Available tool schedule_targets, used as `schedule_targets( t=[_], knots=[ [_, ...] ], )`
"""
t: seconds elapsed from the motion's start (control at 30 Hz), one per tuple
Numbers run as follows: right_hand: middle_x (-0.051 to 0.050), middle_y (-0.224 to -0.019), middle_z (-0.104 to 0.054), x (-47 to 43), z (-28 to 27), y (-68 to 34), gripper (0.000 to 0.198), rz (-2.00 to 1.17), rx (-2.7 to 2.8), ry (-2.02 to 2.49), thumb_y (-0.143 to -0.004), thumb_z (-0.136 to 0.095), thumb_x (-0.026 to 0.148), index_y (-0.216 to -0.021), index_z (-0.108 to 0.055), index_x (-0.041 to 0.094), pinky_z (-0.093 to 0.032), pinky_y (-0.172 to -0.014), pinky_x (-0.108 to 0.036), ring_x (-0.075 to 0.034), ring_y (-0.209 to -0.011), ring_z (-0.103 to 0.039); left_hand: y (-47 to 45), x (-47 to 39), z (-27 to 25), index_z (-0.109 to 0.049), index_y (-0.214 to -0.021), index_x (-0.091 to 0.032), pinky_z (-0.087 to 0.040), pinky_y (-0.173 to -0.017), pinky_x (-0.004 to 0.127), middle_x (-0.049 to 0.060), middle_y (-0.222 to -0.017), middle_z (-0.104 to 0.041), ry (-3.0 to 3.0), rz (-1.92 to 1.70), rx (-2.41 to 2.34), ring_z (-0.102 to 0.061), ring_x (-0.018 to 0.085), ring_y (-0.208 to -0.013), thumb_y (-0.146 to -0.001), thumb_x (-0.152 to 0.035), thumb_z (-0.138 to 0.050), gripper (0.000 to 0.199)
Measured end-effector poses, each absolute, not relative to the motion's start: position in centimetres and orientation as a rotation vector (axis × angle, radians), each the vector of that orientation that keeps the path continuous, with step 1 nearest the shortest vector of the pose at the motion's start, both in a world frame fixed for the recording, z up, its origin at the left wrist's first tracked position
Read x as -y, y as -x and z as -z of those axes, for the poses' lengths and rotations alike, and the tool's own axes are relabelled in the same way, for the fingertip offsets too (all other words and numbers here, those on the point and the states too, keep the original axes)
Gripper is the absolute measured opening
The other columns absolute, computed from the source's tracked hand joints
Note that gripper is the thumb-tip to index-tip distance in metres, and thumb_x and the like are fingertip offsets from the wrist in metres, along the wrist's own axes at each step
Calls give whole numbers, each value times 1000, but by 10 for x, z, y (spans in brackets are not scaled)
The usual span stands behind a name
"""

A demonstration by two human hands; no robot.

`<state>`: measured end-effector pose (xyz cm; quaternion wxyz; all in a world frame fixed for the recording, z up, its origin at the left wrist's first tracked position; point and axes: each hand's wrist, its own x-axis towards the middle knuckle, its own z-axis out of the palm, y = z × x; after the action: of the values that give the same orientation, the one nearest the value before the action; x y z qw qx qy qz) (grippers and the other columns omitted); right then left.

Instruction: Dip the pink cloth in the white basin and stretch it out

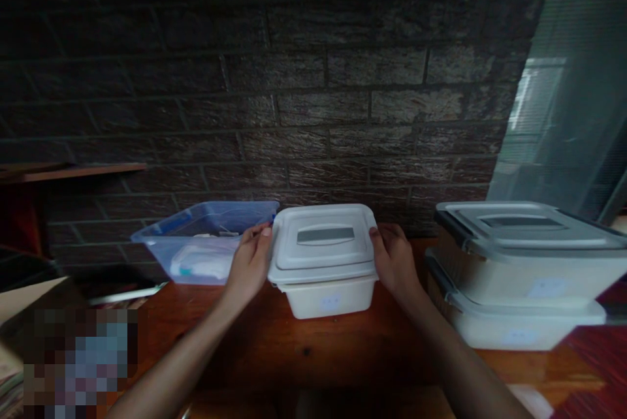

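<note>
Left grip: my left grip (251, 257) is closed at the near-left edge of the white lid (323, 257), thumb up at the rim, fingers curled behind it.
Right grip: my right grip (396, 259) pinches the opposite edge of the same lid, fingertips at the rim; the far side of the hold is hidden.
White lid: between my two grips, roughly level, on top of the small white box (304, 301). A dark line shows under its front edge; whether it is fully seated, I cannot tell.
Lid handle: a grey strip (326, 235) set in the lid's middle, midway between my grips.
Small white box: below and between my grips, upright on the wooden tabletop (304, 357); pale label (330, 302) on its front wall.
Blue bin: translucent blue bin (164, 250), just left of my left grip, open-topped, with whitish packets (206, 261) inside.
Stacked boxes: right of my right grip, apart from it; an upper lidded box (494, 272) resting on a lower lidded box (504, 326).
Brick wall: dark brick wall (318, 106), beyond both grips.
</note>
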<state>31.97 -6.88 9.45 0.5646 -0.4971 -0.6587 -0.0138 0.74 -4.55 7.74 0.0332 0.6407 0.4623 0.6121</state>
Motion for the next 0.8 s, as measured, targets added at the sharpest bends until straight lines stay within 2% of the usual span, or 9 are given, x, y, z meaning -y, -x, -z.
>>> schedule_targets(
  t=[0.07, 0.17, 0.23, 0.3, 0.43, 0.5, 0.6, 0.73, 0.8],
  knots=[
    [-13, -119, -59, 80, -115, -314, 52, 66, 1536, 1066, -101, -44, 49, -112, -73, 7, -44, -104, -32, -20, -112, -58, -2, 62, -104, -74, -112, -9, -37, -116, 40, 14, -126, -62, -2027, -1957, -1388, -54, 25, -125, -101, -58, -44, 58],
    [-10, -123, -57, 98, -150, -312, 46, 110, 1566, 922, -100, -49, 48, -116, -72, 12, -44, -105, -30, -18, -115, -57, 3, 88, -145, -73, -118, -12, -41, -115, 43, 10, -126, -65, -2070, -2129, -1300, -58, 24, -122, -100, -49, -54, 46],
    [-11, -122, -58, 111, -175, -319, 43, 163, 1624, 862, -99, -52, 48, -112, -73, 14, -44, -106, -32, -19, -119, -55, -1, 101, -169, -74, -119, -16, -45, -112, 43, 7, -127, -66, -2054, -2240, -1250, -62, 23, -119, -95, -44, -64, 38],
    [-9, -124, -59, 124, -199, -334, 44, 190, 1630, 830, -99, -53, 51, -120, -71, 17, -45, -106, -35, -19, -117, -57, -13, 109, -188, -75, -118, -18, -50, -109, 41, 6, -126, -68, -2016, -2299, -1059, -64, 21, -116, -90, -39, -73, 35],
    [-9, -119, -65, 148, -237, -385, 53, 104, 1543, 838, -98, -48, 63, -108, -73, 18, -46, -104, -44, -23, -113, -61, -56, 107, -210, -75, -114, -17, -62, -84, 33, 6, -102, -74, -1901, -2249, -704, -71, 16, -84, -78, -30, -84, 39],
    [-10, -115, -68, 160, -250, -416, 62, -101, 1418, 803, -94, -47, 73, -109, -72, 18, -52, -96, -45, -25, -107, -65, -84, 101, -218, -78, -104, -15, -60, -77, 28, 6, -97, -74, -2017, -2247, -605, -70, 15, -81, -76, -27, -86, 32],
    [-11, -115, -69, 182, -265, -465, 59, -323, 1305, 727, -89, -55, 73, -100, -72, 17, -53, -98, -43, -26, -110, -66, -131, 90, -229, -80, -95, -17, -56, -72, 22, 4, -95, -73, -2295, -2303, -403, -68, 13, -83, -78, -20, -83, 18],
    [-11, -114, -71, 206, -275, -533, 52, -323, 1230, 830, -86, -63, 65, -101, -77, 18, -47, -111, -38, -24, -111, -66, -196, 79, -238, -79, -105, -22, -55, -89, 26, 3, -109, -72, -2659, -2213, 10, -68, 12, -100, -91, -10, -66, 23],
    [-10, -119, -70, 211, -270, -569, 44, -255, 1238, 963, -82, -69, 55, -109, -76, 21, -41, -116, -47, -28, -111, -66, -226, 76, -237, -78, -108, -21, -54, -94, 26, 4, -114, -70, -2748, -2137, 135, -67, 12, -104, -93, -9, -62, 25]
  ],
)
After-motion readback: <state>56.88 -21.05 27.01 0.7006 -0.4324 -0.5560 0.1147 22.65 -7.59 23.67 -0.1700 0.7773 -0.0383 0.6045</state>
